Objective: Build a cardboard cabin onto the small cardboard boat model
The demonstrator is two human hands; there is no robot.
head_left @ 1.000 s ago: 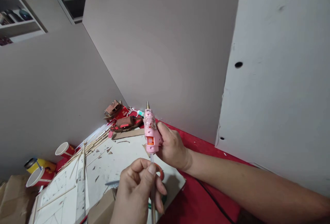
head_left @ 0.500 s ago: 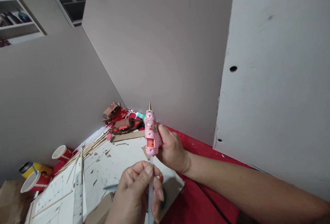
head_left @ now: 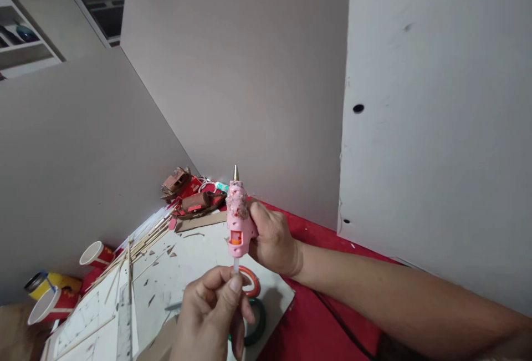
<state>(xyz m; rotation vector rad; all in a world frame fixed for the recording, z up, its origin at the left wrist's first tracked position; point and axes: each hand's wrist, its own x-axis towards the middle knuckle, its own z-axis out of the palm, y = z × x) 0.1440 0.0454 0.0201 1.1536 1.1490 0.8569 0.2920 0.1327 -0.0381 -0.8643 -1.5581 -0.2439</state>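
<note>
My right hand is wrapped round the handle of a pink glue gun, whose metal nozzle points up and away from me. Glassy, dirty residue coats the gun's front half, and an orange part shows through a window near its back. Between the thumb and fingers of my left hand is a translucent glue stick, its upper end at the rear of the gun. The lower part of the stick is hidden by my fingers. Just behind the left hand lie scissors with orange and green handle loops.
A white board with brown scraps covers the red tabletop. Thin wooden sticks, a ruler, paper cups and a yellow container stand or lie to the left. Brown models sit at the back against grey panels.
The left hand has shifted slightly left and down, and the orange scissor loop is now in plain view. The glue gun sits a little further left in the picture as the view has turned.
</note>
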